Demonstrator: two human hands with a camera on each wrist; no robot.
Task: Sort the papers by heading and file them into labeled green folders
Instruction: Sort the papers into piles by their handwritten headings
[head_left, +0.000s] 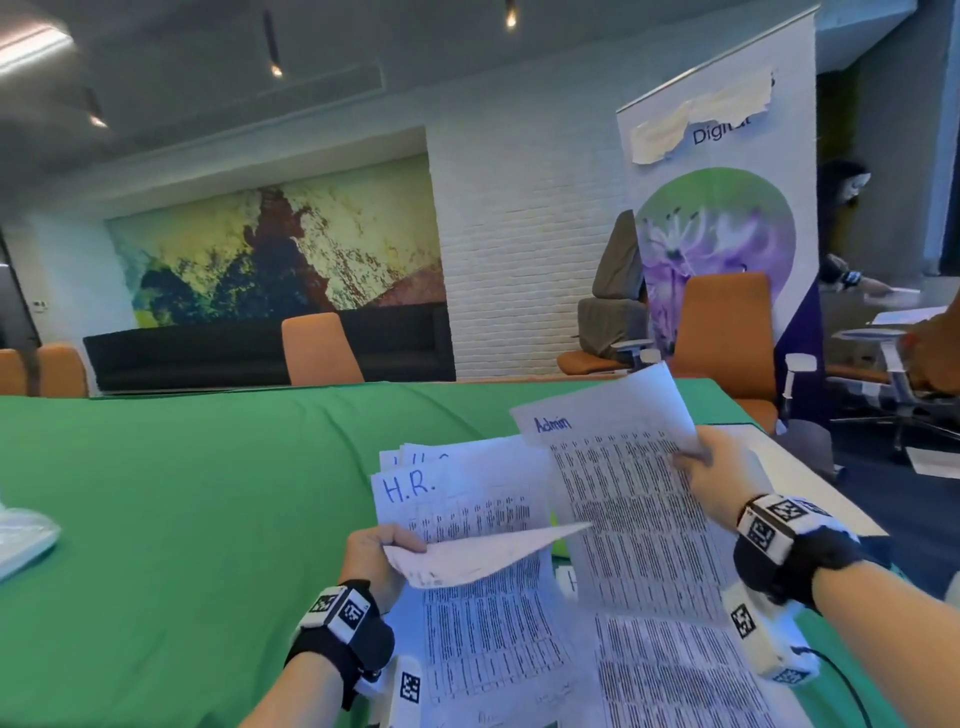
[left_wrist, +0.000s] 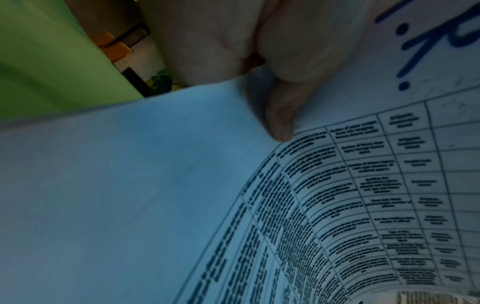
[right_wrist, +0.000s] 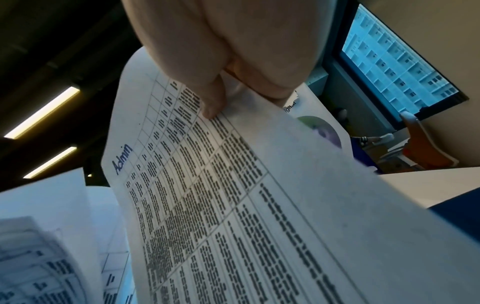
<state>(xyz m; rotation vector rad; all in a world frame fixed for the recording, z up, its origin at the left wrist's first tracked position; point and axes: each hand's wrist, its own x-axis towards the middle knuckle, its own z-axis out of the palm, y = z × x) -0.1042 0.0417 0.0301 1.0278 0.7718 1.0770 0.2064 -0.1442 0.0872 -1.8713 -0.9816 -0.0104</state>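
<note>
The sheet headed "Admin" (head_left: 623, 493) is held up over the right part of the green-covered counter (head_left: 182, 493), pinched at its right edge between thumb and fingers of the right hand (head_left: 722, 473). Its long axis runs away from the person, heading at the far end, and the sheet is tilted up and leans slightly to the right. Just to its left, overlapping it, the stack topped by the "H.R." sheet (head_left: 457, 519) is gripped at its left edge by the left hand (head_left: 376, 556), with one corner (head_left: 493, 556) of a page folded over toward the right. The stack's long axis lies likewise, headings far. The Admin sheet is thus nearer the right hand and already parted from the stack, so setting it aside to the right seems the likely next move. No green folder can be clearly made out.
</note>
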